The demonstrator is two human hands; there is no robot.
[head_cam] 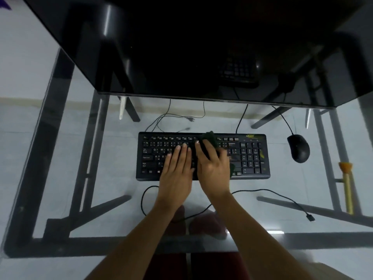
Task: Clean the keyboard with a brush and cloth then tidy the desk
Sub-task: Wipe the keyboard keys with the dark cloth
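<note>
While the left hand [176, 168] lies flat on the keyboard [250, 156], the right hand [212, 164] presses a dark cloth [211, 137] under its fingers.

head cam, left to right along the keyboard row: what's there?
left hand flat on the keyboard → right hand on the dark cloth → mouse → brush
</note>
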